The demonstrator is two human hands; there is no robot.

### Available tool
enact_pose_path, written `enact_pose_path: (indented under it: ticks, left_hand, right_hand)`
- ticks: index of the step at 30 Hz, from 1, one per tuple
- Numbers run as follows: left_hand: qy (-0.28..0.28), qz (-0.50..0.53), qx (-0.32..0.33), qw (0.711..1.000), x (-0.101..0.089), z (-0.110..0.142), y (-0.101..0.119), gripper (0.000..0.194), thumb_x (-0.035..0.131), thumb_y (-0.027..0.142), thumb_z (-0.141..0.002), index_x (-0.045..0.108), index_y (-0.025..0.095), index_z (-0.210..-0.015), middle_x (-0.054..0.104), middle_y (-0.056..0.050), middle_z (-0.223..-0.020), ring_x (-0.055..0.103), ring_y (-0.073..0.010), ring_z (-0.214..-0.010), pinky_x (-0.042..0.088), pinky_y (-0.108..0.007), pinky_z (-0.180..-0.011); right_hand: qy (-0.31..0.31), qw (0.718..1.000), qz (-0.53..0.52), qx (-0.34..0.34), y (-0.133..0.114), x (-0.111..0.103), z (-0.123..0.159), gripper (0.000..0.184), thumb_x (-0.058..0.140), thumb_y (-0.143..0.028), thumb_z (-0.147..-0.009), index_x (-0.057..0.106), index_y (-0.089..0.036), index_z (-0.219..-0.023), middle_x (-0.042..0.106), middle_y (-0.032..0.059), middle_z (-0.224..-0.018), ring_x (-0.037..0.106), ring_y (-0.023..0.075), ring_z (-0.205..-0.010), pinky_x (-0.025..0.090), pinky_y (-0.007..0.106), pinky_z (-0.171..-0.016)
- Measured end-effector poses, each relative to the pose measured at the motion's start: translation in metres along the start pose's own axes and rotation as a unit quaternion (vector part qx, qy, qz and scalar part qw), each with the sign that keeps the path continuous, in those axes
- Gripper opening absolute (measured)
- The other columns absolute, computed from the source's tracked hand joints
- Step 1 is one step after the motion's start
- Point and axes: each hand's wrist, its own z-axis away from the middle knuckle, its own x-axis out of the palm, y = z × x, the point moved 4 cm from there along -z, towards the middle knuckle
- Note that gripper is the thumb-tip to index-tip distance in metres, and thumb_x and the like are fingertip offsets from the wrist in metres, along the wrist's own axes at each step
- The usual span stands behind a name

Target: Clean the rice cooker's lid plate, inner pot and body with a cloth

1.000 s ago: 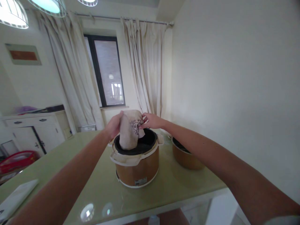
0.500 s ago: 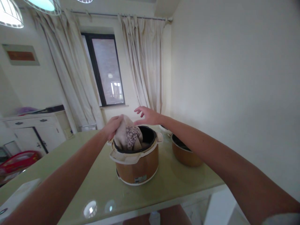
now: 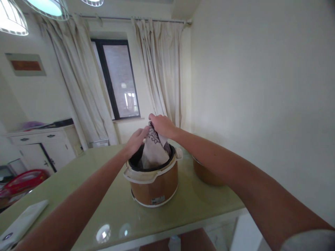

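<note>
A beige cloth with a dark floral pattern point(image 3: 155, 151) is bunched upward out of a brown cooker body point(image 3: 154, 190) with a white rim and a black inside. My left hand point(image 3: 137, 139) pinches the cloth's upper left edge just above the cooker. At the cloth's top, my right hand point(image 3: 162, 124) is closed around it. The lower part of the cloth hangs inside the cooker and is partly hidden by its rim. Right of the cooker, a brown-gold pot point(image 3: 208, 176) stands partly covered by my right forearm.
The cooker stands on a glossy pale green table point(image 3: 110, 195). A white flat device point(image 3: 24, 221) lies at the table's left edge. Beyond the table are a red basket point(image 3: 24, 181), a white cabinet point(image 3: 62, 148) and curtains point(image 3: 159, 69). A wall rises on the right.
My right hand has closed on the cloth after hovering open above the cooker. The cloth has shifted right and now stands more upright, with my left hand moved right too.
</note>
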Motion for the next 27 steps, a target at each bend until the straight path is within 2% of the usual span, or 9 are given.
enact_pose_path:
  ticks: [3, 5, 7, 13, 16, 19, 22, 25, 27]
  left_hand:
    - [-0.071, -0.155, 0.013, 0.985, 0.007, 0.002, 0.005, 0.038, 0.056, 0.054, -0.089, 0.071, 0.019, -0.089, 0.076, -0.011, -0.091, 0.070, -0.0281, -0.088, 0.050, -0.034, -0.075]
    - [-0.061, -0.278, 0.004, 0.959, -0.002, -0.004, 0.002, 0.030, 0.053, 0.042, -0.090, 0.071, 0.019, -0.084, 0.076, -0.012, -0.087, 0.071, -0.0292, -0.086, 0.048, -0.035, -0.075]
    - [-0.028, -0.344, -0.005, 0.938, -0.017, -0.015, 0.000, 0.030, 0.046, 0.033, -0.092, 0.071, 0.020, -0.086, 0.076, -0.013, -0.090, 0.071, -0.0298, -0.089, 0.047, -0.034, -0.076]
    - [0.051, -0.366, 0.027, 0.929, -0.057, -0.040, 0.010, 0.028, 0.044, 0.029, -0.097, 0.071, 0.023, -0.096, 0.077, -0.015, -0.102, 0.071, -0.0355, -0.102, 0.049, -0.038, -0.083]
    - [0.093, -0.393, 0.041, 0.914, -0.070, -0.039, 0.022, 0.030, 0.040, 0.033, -0.102, 0.068, 0.024, -0.110, 0.076, -0.016, -0.103, 0.072, -0.0357, -0.101, 0.049, -0.040, -0.084]
    - [0.075, -0.443, 0.097, 0.888, -0.082, -0.034, 0.036, 0.032, 0.040, 0.035, -0.103, 0.064, 0.024, -0.121, 0.074, -0.017, -0.115, 0.071, -0.0351, -0.105, 0.049, -0.039, -0.084]
    - [0.044, -0.454, 0.157, 0.876, -0.092, -0.031, 0.047, 0.040, 0.047, 0.051, -0.101, 0.062, 0.023, -0.125, 0.072, -0.016, -0.123, 0.067, -0.0369, -0.115, 0.049, -0.038, -0.085]
    - [0.068, -0.448, 0.169, 0.875, -0.100, -0.034, 0.053, 0.062, 0.064, 0.066, -0.088, 0.060, 0.021, -0.129, 0.071, -0.017, -0.123, 0.064, -0.0404, -0.119, 0.049, -0.039, -0.086]
    - [0.074, -0.434, 0.158, 0.884, -0.101, -0.041, 0.051, 0.060, 0.070, 0.060, -0.083, 0.061, 0.020, -0.128, 0.072, -0.016, -0.121, 0.066, -0.0388, -0.114, 0.048, -0.038, -0.086]
  right_hand:
    - [-0.011, 0.997, 0.062, -0.032, 0.002, -0.006, -0.008, 0.032, 0.040, -0.021, -0.106, 0.063, -0.018, -0.128, 0.072, 0.0185, -0.120, 0.069, 0.0324, -0.112, 0.053, 0.042, -0.091]
    - [-0.015, 0.995, 0.092, -0.044, 0.009, -0.010, -0.010, 0.030, 0.043, -0.024, -0.106, 0.067, -0.018, -0.123, 0.071, 0.0194, -0.119, 0.067, 0.0335, -0.116, 0.053, 0.042, -0.091]
    - [-0.023, 0.994, 0.103, -0.041, 0.021, -0.012, -0.010, 0.028, 0.049, -0.030, -0.105, 0.069, -0.017, -0.120, 0.072, 0.0202, -0.119, 0.067, 0.0346, -0.116, 0.053, 0.043, -0.091]
    - [-0.028, 0.998, 0.040, -0.030, 0.047, -0.008, -0.006, 0.025, 0.051, -0.020, -0.101, 0.072, -0.023, -0.114, 0.075, 0.0129, -0.117, 0.069, 0.0307, -0.112, 0.051, 0.037, -0.088]
    - [-0.038, 0.999, 0.026, 0.014, 0.058, -0.007, -0.008, 0.023, 0.054, -0.024, -0.100, 0.073, -0.023, -0.114, 0.074, 0.0143, -0.120, 0.069, 0.0319, -0.111, 0.051, 0.039, -0.088]
    - [-0.033, 0.996, 0.026, 0.074, 0.070, -0.016, -0.014, 0.026, 0.054, -0.031, -0.101, 0.073, -0.020, -0.116, 0.073, 0.0194, -0.120, 0.069, 0.0354, -0.109, 0.051, 0.042, -0.087]
    - [0.022, 0.993, 0.012, 0.118, 0.082, -0.034, -0.021, 0.035, 0.048, -0.040, -0.105, 0.069, -0.019, -0.123, 0.071, 0.0202, -0.121, 0.068, 0.0358, -0.107, 0.051, 0.043, -0.087]
    - [0.055, 0.993, -0.014, 0.101, 0.085, -0.045, -0.027, 0.038, 0.049, -0.045, -0.105, 0.068, -0.019, -0.123, 0.072, 0.0166, -0.121, 0.066, 0.0318, -0.106, 0.049, 0.039, -0.088]
    - [0.063, 0.996, -0.026, 0.061, 0.081, -0.049, -0.030, 0.033, 0.057, -0.042, -0.102, 0.071, -0.017, -0.118, 0.073, 0.0135, -0.118, 0.065, 0.0289, -0.106, 0.046, 0.036, -0.089]
